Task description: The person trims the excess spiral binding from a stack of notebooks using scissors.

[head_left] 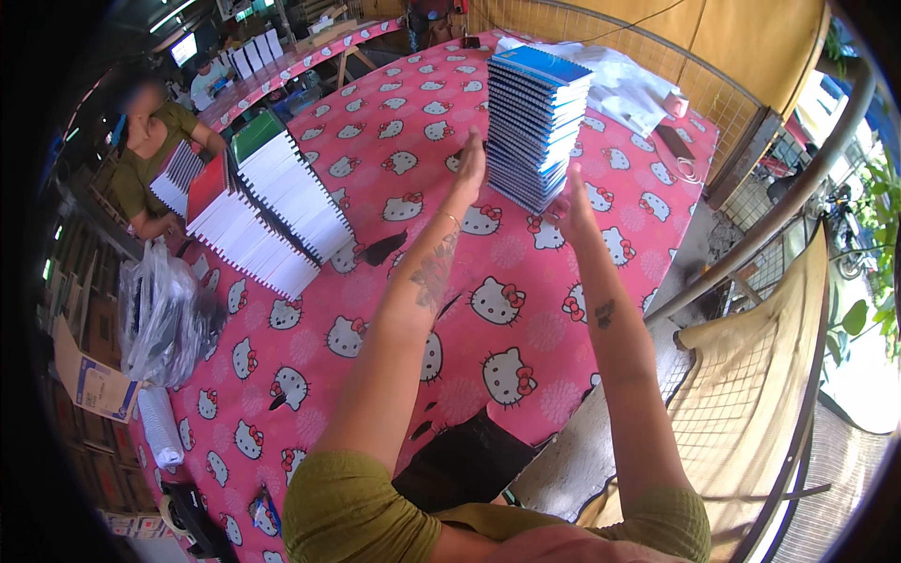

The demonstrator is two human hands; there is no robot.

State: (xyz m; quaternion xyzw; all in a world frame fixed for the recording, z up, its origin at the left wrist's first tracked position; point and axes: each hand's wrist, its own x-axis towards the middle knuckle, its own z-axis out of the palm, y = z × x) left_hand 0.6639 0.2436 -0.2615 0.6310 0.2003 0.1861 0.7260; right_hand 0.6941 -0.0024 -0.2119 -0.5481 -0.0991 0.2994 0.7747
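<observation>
A tall stack of blue-covered spiral notebooks (537, 127) stands upright on the table, its coil bindings facing left and front. My left hand (472, 169) is at the stack's left side, fingers stretched upward and palm turned toward it. On the opposite side, my right hand (575, 212) is beside the stack's lower right edge with its fingers apart. Both hands are open and flank the pile; whether the palms press on it I cannot tell.
Tall piles of spiral-bound books (258, 220), topped with red and green covers, stand at left. Behind them a person (155, 150) handles more notebooks. A plastic bag (164, 314), a tape dispenser (192, 521) and a phone-like brown object (673, 142) lie around the pink patterned tablecloth (535, 324).
</observation>
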